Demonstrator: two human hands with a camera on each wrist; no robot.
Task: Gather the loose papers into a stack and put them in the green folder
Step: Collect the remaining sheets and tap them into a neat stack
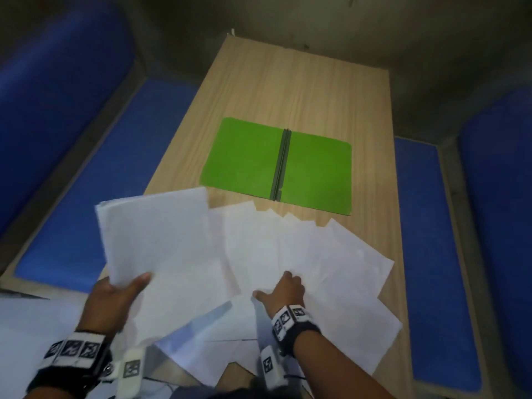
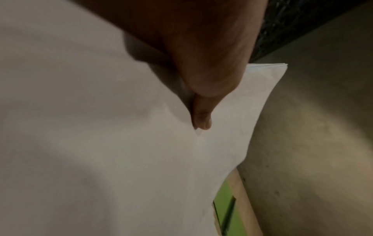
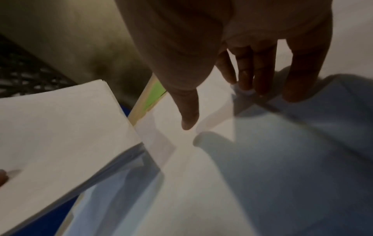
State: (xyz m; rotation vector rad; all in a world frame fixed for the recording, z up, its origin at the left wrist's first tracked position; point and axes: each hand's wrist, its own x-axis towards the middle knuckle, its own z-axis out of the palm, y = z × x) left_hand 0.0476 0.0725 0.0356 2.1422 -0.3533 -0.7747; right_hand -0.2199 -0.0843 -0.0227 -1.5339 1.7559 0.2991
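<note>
The green folder [image 1: 276, 165] lies open and flat on the wooden table [image 1: 288, 82], its spine running away from me. My left hand [image 1: 121, 292] grips a stack of white papers [image 1: 155, 234] at its near corner, thumb [image 2: 201, 118] on top, and holds it tilted above the table's left edge. Several loose sheets [image 1: 331, 254] lie fanned out between me and the folder. My right hand [image 1: 283, 289] rests on them with thumb spread and fingertips [image 3: 248, 89] pressing the edge of one sheet [image 1: 201, 326], which curls up toward me. A strip of the folder [image 3: 155, 94] shows beyond the thumb.
Blue cushioned benches run along the left [image 1: 86, 182] and right [image 1: 426, 226] sides of the table. A grey concrete wall stands behind the table's far end. Bare wood lies beyond the folder.
</note>
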